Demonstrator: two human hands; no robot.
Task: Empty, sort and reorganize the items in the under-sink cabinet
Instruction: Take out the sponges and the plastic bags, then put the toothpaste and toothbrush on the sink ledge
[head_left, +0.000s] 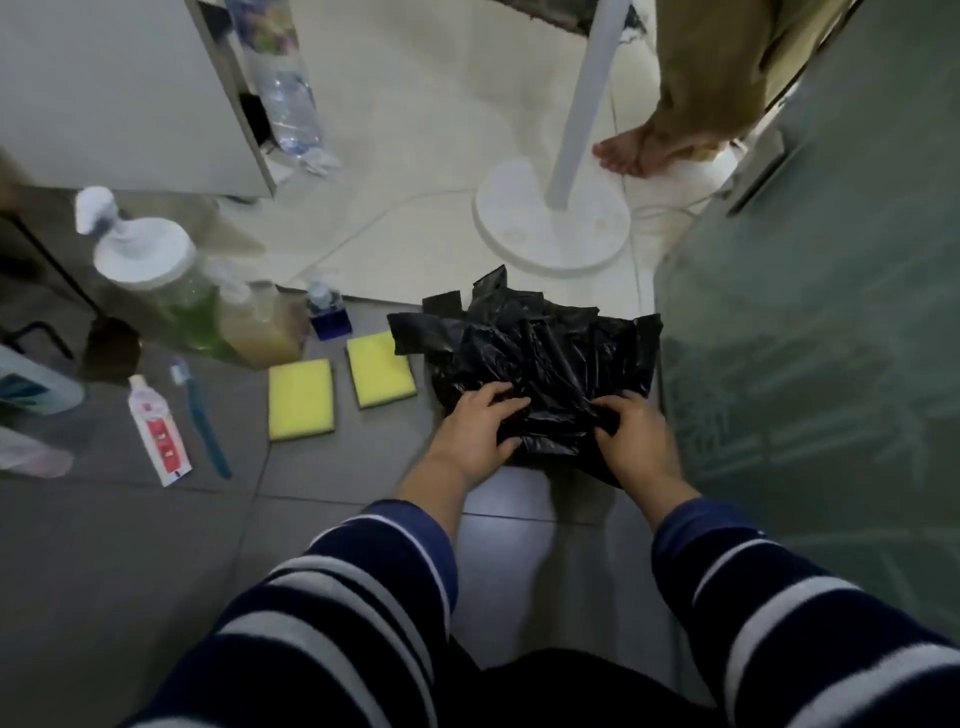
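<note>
Sorting bags: bags (535, 358) heaped on the floor, I judge to gather like with like.
Hands: my left hand (480, 426) and right hand (631, 436) each grasp the heap's near edge.
Sponges: sponges (340, 387) paired just left of my left hand.

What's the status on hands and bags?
Left hand and right hand both grip black bags on floor. Yellow sponges lie beside. Nothing blocking.
</note>
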